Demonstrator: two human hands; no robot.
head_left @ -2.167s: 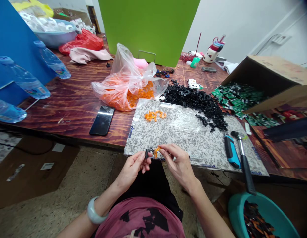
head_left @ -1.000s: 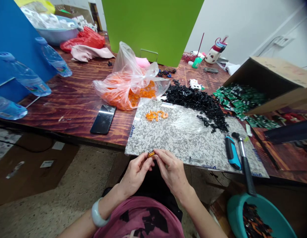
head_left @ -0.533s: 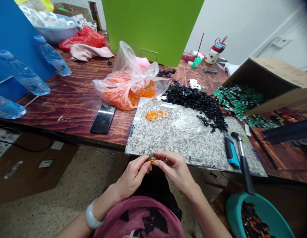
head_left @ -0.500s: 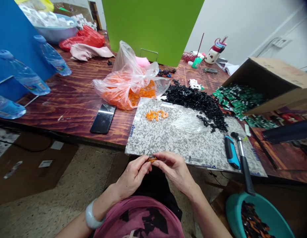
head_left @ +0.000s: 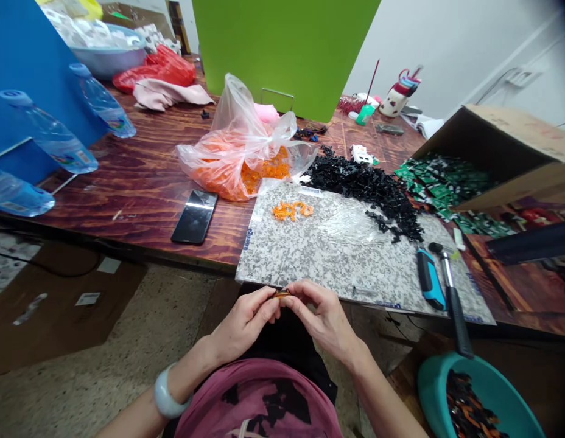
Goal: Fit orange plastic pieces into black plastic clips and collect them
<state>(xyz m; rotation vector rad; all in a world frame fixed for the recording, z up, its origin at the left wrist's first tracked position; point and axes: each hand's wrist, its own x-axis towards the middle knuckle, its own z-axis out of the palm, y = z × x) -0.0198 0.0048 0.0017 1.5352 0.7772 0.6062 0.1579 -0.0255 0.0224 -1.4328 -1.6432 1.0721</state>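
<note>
Head view: a small orange plastic part (head_left: pixel 281 294) is held pinched between the fingertips of the left hand (head_left: pixel 246 322) and the right hand (head_left: pixel 321 319), at six o'clock on the granite-pattern board (head_left: pixel 355 267).

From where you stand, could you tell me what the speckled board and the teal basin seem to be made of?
The speckled board looks like polished stone or printed laminate: grey-white flecks, slight sheen; the look leaves it open. The teal basin seems glossy moulded plastic, with a smooth, even rim.
</note>
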